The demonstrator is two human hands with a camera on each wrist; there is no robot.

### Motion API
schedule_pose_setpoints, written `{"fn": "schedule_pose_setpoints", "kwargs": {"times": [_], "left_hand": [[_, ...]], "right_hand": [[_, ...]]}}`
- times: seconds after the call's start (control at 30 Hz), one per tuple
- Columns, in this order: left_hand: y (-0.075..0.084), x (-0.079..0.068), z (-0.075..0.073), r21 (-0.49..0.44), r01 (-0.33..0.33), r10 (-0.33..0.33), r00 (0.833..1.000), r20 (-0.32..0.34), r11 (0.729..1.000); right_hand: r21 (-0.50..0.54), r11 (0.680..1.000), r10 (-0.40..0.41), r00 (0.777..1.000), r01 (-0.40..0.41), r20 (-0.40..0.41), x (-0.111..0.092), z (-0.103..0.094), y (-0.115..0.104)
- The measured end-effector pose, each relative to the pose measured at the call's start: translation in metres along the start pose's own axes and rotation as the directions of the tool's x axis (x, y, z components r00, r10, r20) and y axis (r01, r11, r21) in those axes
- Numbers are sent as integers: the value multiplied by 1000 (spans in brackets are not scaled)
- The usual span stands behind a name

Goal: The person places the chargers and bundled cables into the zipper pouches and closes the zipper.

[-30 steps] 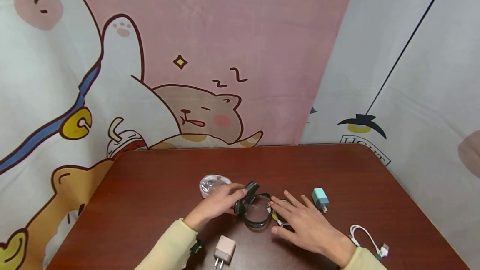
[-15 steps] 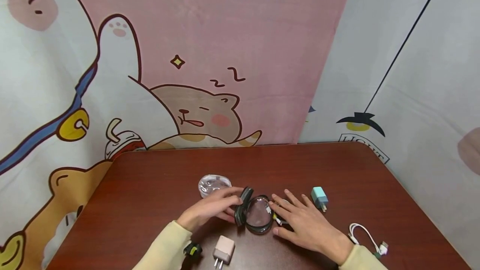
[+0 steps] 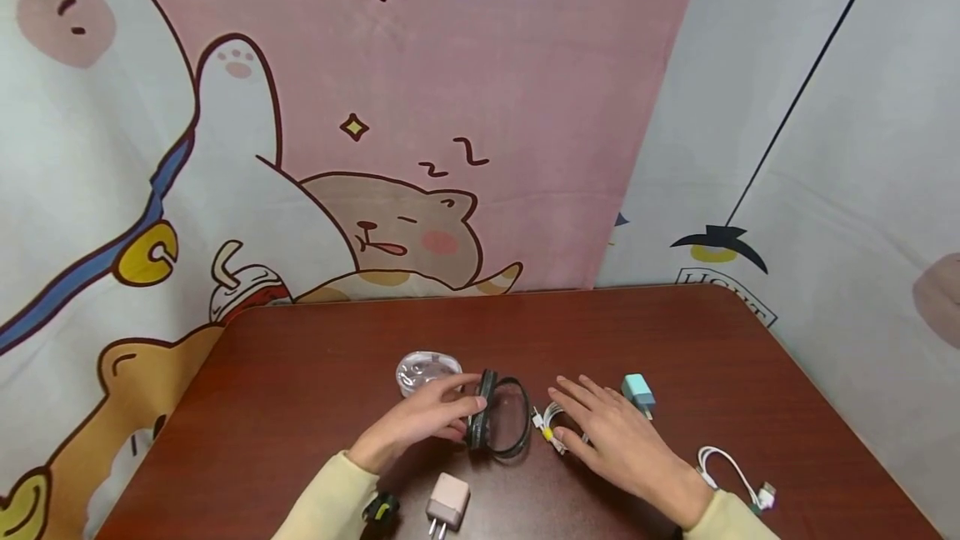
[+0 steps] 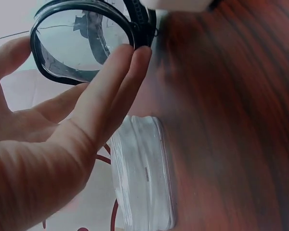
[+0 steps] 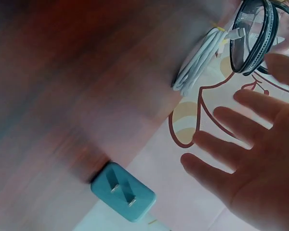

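My left hand (image 3: 423, 417) grips one half of a round clear case (image 3: 486, 422) by its dark zip-edged rim, while my right hand (image 3: 618, 440) grasps nothing, its fingers loose and spread. The case stands unfolded near the middle of the desk (image 3: 322, 373), between my hands; I can't tell whether its lower rim touches the wood. Holding it open well, I'd say, means a light grip on the firm rim, off the clear panels that could buckle, with the gap between the halves turned toward my right side. Just beyond it sits a coiled white cable (image 5: 200, 60), bound with a yellow tie; a pinch at that tie should disturb the loops least. Behind my left fingers is a second round clear case (image 3: 426, 369), with something white inside. Further out, a teal charger (image 3: 637, 390) lies past my right fingertips, a pink charger (image 3: 447, 500) sits nearer me, prongs my way, and another white cable (image 3: 766, 497) rests far right.
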State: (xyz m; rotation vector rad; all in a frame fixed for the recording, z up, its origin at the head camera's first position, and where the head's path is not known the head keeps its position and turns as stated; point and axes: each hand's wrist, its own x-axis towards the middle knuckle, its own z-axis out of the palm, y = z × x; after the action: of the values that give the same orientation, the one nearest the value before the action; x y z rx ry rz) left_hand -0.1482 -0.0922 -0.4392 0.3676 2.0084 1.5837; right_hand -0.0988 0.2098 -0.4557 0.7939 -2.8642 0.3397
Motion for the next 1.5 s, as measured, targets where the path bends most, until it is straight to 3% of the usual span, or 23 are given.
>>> {"fn": "schedule_pose_setpoints", "kwargs": {"times": [0.37, 0.7, 0.97, 1.2, 1.5], "left_hand": [[-2, 0, 4, 23, -2, 3, 1000, -27, 1000], [1, 1, 7, 21, -2, 2, 999, -37, 1000], [-2, 2, 6, -7, 2, -2, 999, -52, 1000], [-4, 3, 5, -27, 8, -9, 998, -68, 1000], [-4, 3, 5, -30, 5, -8, 997, -82, 1000]], "right_hand": [[-155, 986, -79, 988, 58, -133, 6, 14, 6], [-168, 986, -12, 986, -17, -166, 2, 17, 5], [9, 997, 72, 986, -71, -150, 0, 9, 5], [174, 959, 238, 969, -223, -70, 0, -9, 3], [271, 944, 252, 941, -188, -227, -2, -28, 5]]}}
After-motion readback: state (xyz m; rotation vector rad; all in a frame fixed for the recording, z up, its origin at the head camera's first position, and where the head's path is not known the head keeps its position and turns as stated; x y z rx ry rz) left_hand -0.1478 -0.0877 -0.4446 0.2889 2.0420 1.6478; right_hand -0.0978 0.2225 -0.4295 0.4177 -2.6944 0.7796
